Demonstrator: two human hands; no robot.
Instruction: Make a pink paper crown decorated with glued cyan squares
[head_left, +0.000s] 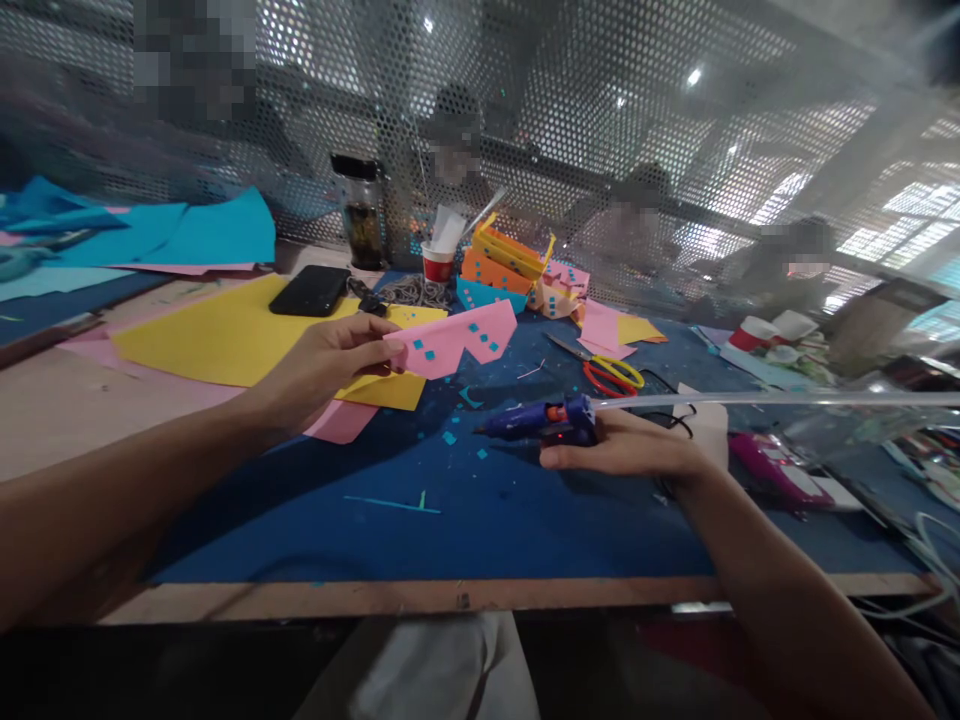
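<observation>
My left hand [330, 360] pinches the left end of a pink paper piece [450, 345], which has a notch in its lower edge and small blue squares stuck on it. The piece is held above the blue table surface. My right hand [611, 445] is wrapped round a blue glue gun [536, 418], its nozzle pointing left, below the pink piece. A long clear glue stick [750, 399] runs out of the gun's back to the right. Small blue paper squares [450, 438] lie scattered beneath the nozzle.
Yellow paper [202, 335] and a black phone [310, 290] lie at the left. Scissors [611, 375] are behind the glue gun. Farther back stand a bottle [364, 225], a red cup [437, 264] and decorated paper pieces [499, 262]. A perforated metal screen [525, 120] rises behind.
</observation>
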